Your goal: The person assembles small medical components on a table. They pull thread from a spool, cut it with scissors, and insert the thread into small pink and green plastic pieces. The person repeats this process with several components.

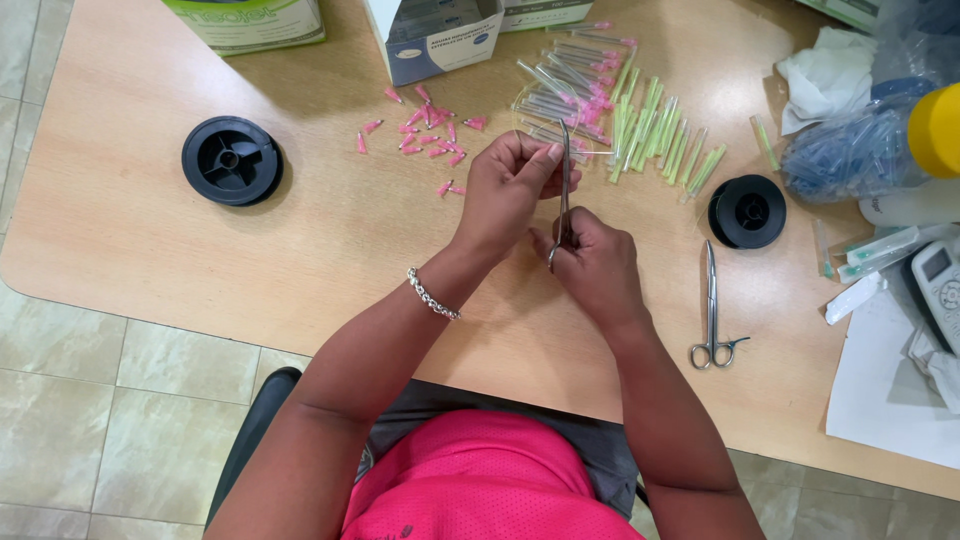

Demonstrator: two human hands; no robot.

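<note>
From the head camera, the person's two hands meet above the middle of a pale wooden table (200, 250). The right hand (592, 268) is curled shut around a slim steel instrument (564, 185), thin and shiny, which stands nearly upright between both hands, its tip rising past the knuckles. The left hand (510, 185), with a beaded silver bracelet (432, 295) at the wrist, is closed with its fingertips pinched together beside the instrument's upper part; whatever small piece it grips is hidden by the fingers.

Just beyond the hands lies a heap of capped needles (585, 95) in clear sleeves with pink hubs, and beside it a fan of pale green ones (660, 135). Small pink plastic caps (425, 130) are scattered to the left. Two black round spools sit flat on the wood, one (231, 160) well to the left, one (747, 211) near the right hand. A pair of steel scissors (712, 310) lies just below that spool.

White cardboard boxes (435, 40) are cut off by the top edge. At the right edge, a bag of blue pieces (850, 150), a yellow-capped bottle (935, 130) and crumpled white tissue (825, 80) are only partly in view.
</note>
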